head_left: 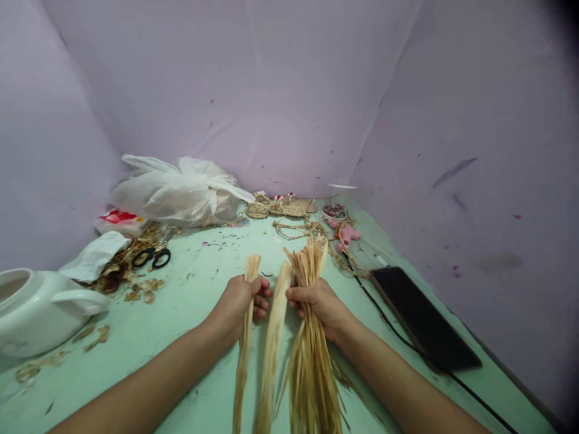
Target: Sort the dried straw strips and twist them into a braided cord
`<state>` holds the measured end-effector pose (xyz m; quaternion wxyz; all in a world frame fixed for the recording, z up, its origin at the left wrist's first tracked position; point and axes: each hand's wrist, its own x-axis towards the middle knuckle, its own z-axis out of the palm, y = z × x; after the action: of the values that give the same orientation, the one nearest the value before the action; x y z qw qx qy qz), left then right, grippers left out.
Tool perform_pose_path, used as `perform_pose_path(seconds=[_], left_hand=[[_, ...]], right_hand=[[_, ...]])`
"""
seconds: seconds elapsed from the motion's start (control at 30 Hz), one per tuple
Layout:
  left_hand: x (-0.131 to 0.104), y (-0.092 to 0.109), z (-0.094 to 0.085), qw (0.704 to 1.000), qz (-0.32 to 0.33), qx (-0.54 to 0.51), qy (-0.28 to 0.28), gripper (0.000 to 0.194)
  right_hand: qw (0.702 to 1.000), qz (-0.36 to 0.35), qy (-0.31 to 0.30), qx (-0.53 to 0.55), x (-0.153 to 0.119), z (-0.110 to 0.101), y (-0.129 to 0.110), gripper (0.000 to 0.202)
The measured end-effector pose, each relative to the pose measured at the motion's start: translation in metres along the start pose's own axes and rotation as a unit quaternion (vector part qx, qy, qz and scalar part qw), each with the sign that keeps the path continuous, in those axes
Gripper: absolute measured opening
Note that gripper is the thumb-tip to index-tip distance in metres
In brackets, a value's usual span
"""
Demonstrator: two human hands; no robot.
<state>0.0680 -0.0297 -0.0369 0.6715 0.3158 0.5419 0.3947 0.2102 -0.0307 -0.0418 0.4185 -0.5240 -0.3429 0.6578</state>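
My left hand (244, 301) is closed around a narrow bundle of pale dried strips (244, 367), whose tips stick up above the fingers. My right hand (316, 304) grips a thick, fanned bunch of straw-coloured fibre strips (314, 380) near its top. Between the two hands stands a wider pale strip (275, 343); its top end rests by my right fingertips, and whether they pinch it I cannot tell. All the strips hang down toward the bottom edge of the view.
Left: a white teapot-like pot (40, 313), black-handled scissors (154, 258), dried scraps (120, 265) and a white plastic bag (176, 190). Back: woven pieces (289, 207), twisted cord (294, 230) and a pink glue gun (347, 235). Right: a dark phone (425, 319) over a black cable (393, 325).
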Motion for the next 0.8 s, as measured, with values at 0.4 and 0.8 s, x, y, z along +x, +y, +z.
perform_pose_path(seconds=[0.4,0.8], left_hand=[[-0.0046,0.0022,0.0051,0.997,0.014,0.062,0.041,0.021],[-0.005,0.0021,0.0027,0.998,0.04,0.029,0.037,0.026]], right_hand=[[1.0,-0.016,0.003,-0.006,0.001,0.0017,0.0048,0.014],[0.991,-0.022,-0.007,0.129,0.0052,-0.0028,0.0061,0.025]])
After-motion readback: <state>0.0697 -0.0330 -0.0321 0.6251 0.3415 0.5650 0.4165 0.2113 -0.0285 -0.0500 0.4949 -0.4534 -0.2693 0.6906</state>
